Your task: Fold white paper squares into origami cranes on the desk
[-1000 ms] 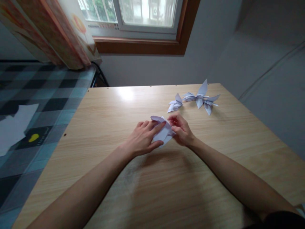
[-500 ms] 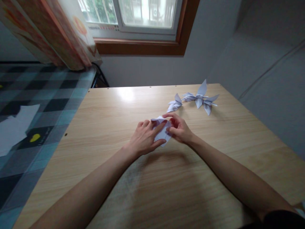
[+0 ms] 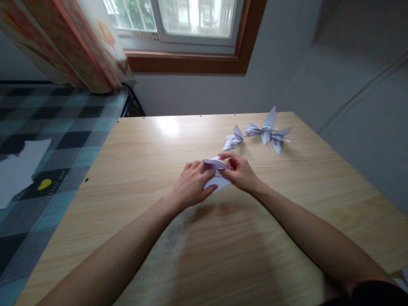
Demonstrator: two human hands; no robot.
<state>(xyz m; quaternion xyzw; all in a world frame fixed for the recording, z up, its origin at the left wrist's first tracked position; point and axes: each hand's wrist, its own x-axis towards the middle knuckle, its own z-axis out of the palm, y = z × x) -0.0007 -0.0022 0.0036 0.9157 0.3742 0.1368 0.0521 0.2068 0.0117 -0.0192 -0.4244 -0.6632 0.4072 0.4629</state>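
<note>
A small piece of folded white paper is between my hands near the middle of the wooden table. Its far edge curls up into a rounded flap. From the left, my left hand holds the paper, with the thumb on its near part and the fingers partly behind the flap. Thumb and fingers of my right hand pinch the flap's right end. Just beyond my hands lies a folded paper piece with pointed petals. To its right is a cluster of similar folded paper pieces.
A checked cloth covers a surface at the left, with loose white paper on it. A patterned curtain hangs beside the window. Behind the table stands a wall; a cable runs along the right wall.
The upper part of the paper has been lifted and curled over under my right hand's pinch. My left index finger has drawn back from across the paper. The other folded pieces stay put.
</note>
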